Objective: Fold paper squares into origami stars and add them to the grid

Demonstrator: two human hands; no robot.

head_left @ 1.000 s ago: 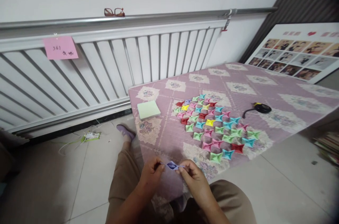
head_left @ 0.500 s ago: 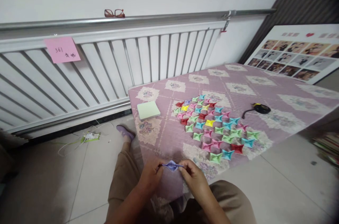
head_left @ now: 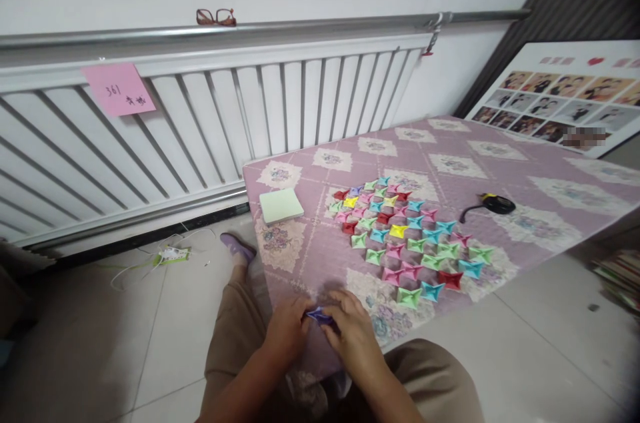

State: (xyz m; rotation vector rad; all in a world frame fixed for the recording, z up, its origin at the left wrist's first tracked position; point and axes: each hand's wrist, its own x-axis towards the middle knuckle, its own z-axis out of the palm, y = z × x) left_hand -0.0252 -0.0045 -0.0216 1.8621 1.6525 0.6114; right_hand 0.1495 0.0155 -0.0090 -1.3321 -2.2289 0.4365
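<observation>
A small purple folded paper piece (head_left: 319, 316) is between my two hands, low over the near corner of the table (head_left: 320, 256). My left hand (head_left: 287, 329) pinches its left end. My right hand (head_left: 353, 329) has thumb and fingers closed round its right side, covering part of it. To the right of my hands lie several folded paper pieces (head_left: 398, 231) with pointed corners, in rows, coloured red, pink, green, blue and yellow. A stack of pale green square paper (head_left: 281, 205) lies near the table's left edge.
A black tape measure (head_left: 497, 203) lies at the right of the tablecloth. A photo board (head_left: 560, 99) leans behind the table. Glasses (head_left: 216, 17) rest on the pipe above the white radiator (head_left: 280, 103). A power strip (head_left: 173, 255) with cables is on the floor.
My right hand has shifted from pinching the right tip to closing over the purple paper piece's right side. The piece looks flatter and turned slightly. The view has moved a little.
</observation>
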